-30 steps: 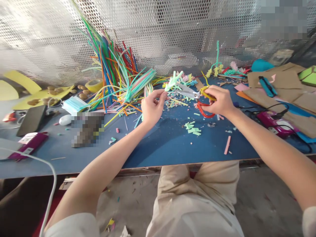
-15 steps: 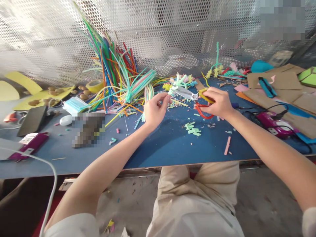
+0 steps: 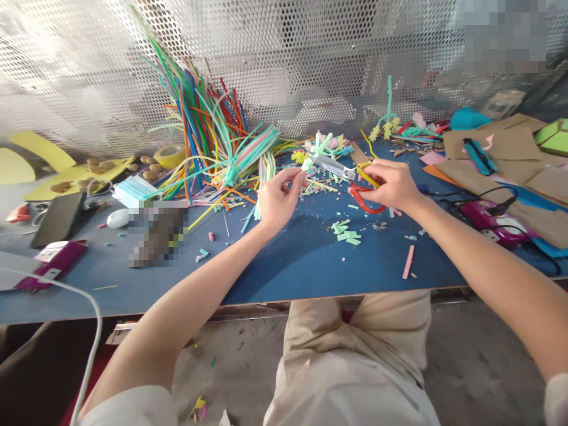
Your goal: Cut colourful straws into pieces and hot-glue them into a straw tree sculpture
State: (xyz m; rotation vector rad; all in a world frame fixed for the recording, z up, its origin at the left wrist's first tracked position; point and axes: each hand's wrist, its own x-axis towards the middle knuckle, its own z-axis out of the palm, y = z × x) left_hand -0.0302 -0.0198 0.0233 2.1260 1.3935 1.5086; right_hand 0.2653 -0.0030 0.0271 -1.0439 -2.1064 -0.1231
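My right hand (image 3: 393,184) is closed around scissors (image 3: 332,167) with one yellow and one red handle. Their silver blades point left, toward a branched pale green pipe-cleaner piece (image 3: 316,155). The fingertips of my left hand (image 3: 280,198) pinch together at the lower end of that piece, close to the blade tips. How far the blades are apart is hard to make out. Below the scissors, short cut green bits (image 3: 346,232) lie on the blue tabletop (image 3: 293,266). Pastel fuzzy pieces (image 3: 344,145) are heaped just behind the blades.
A large bundle of coloured pipe cleaners (image 3: 213,124) leans against the perforated metal screen (image 3: 319,65). To the left are a phone (image 3: 60,220), a face mask (image 3: 134,189) and yellow tape (image 3: 170,156). Brown cardboard (image 3: 492,145), a blue cutter (image 3: 480,157) and a purple box (image 3: 492,222) with cables lie right.
Both hands stay in nearly the same place. The scissors have shifted very slightly in my right hand, their handles a little changed in angle.
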